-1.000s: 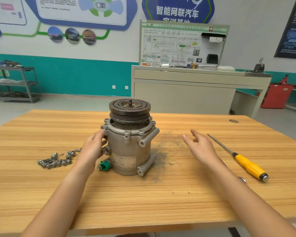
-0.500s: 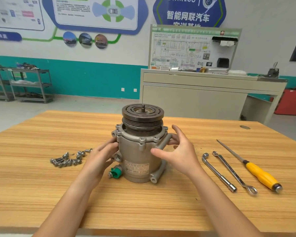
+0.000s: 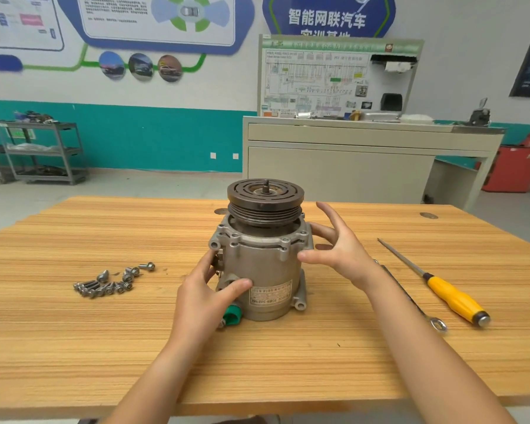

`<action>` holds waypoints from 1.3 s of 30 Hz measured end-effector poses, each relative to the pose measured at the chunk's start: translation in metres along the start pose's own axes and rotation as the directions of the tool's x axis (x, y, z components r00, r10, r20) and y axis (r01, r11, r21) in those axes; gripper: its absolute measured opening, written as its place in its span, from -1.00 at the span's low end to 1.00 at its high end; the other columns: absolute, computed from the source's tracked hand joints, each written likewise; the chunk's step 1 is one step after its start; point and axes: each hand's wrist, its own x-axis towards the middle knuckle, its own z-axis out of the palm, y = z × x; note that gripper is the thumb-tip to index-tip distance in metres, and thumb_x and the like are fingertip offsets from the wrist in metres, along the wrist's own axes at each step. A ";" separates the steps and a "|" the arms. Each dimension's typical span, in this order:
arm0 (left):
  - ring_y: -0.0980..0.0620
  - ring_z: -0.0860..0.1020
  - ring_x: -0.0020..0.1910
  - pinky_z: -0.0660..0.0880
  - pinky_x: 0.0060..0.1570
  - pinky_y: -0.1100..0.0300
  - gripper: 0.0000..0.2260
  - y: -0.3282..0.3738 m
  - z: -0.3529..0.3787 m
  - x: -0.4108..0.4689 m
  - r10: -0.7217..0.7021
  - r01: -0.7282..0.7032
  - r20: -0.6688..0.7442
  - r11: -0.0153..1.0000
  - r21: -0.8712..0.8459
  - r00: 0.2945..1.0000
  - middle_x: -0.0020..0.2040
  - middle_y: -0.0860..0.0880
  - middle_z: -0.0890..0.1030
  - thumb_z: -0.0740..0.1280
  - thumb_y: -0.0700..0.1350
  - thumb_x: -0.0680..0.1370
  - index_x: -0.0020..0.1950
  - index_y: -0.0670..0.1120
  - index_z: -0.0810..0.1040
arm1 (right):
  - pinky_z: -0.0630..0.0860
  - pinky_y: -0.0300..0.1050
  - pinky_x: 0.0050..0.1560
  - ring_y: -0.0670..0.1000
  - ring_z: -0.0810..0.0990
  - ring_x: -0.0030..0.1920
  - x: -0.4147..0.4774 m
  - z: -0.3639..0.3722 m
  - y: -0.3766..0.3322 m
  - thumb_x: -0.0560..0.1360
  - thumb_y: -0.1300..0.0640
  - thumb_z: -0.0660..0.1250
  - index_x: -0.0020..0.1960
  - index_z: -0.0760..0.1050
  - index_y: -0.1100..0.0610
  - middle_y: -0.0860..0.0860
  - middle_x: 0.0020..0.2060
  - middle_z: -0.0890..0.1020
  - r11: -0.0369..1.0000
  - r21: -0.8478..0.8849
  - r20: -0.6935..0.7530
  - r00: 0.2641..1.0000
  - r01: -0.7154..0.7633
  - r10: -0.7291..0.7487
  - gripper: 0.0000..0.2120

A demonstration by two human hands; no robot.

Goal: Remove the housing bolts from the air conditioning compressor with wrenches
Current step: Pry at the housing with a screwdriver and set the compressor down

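The grey air conditioning compressor [image 3: 266, 270] stands upright mid-table, its dark pulley on top and a green plug low on its left. My left hand [image 3: 205, 298] grips its left side, thumb across the front of the body and fingers round the far side. My right hand [image 3: 340, 252] sits at the right of the upper flange with fingers spread and fairly straight, thumb tip touching the housing. A pile of several removed bolts [image 3: 110, 283] lies left of the compressor. A wrench [image 3: 438, 325] lies right of it, mostly hidden by my right forearm.
A screwdriver [image 3: 453, 296] with a yellow handle lies at the right of the wooden table [image 3: 74, 347]. Beyond the table stand a beige cabinet [image 3: 349, 166] with a wiring board and a grey shelf cart [image 3: 43, 148] at far left.
My right hand came in from the open table to the compressor's right side, then rose to the flange. The compressor turned between my hands; its side lug now sits at the right.
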 end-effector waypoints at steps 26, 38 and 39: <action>0.10 0.41 0.16 0.28 0.08 0.29 -0.30 -0.013 0.028 0.039 0.145 -0.143 0.004 0.977 0.155 0.989 0.19 -0.01 0.45 0.58 0.00 0.28 0.33 -0.12 0.37 | 0.35 -0.11 -0.26 0.12 0.51 -0.09 -0.086 -0.135 0.089 0.51 -0.19 0.16 -0.04 0.44 0.16 0.08 -0.10 0.53 0.211 -0.697 -0.634 0.726 -0.685 0.265 -0.60; 0.17 0.37 0.20 0.27 0.12 0.34 -0.29 -0.010 0.031 0.027 0.130 -0.130 0.006 0.991 0.035 0.991 0.25 0.07 0.40 0.55 0.01 0.33 0.40 -0.03 0.31 | 0.19 -0.37 -0.64 0.01 0.31 -0.60 -0.158 -0.047 -0.029 0.36 0.24 0.40 -0.08 0.57 0.17 0.21 -0.50 0.48 0.872 0.054 -0.072 0.869 -0.487 0.490 -0.87; 0.19 0.36 0.19 0.27 0.10 0.38 -0.29 -0.010 0.031 0.027 0.129 -0.130 0.007 0.991 0.036 0.992 0.25 0.07 0.40 0.55 0.01 0.33 0.39 -0.03 0.31 | 0.19 -0.36 -0.64 0.00 0.30 -0.61 -0.157 -0.040 -0.037 0.32 0.20 0.44 -0.11 0.59 0.14 0.18 -0.51 0.49 0.878 -0.013 -0.073 0.876 -0.478 0.476 -0.85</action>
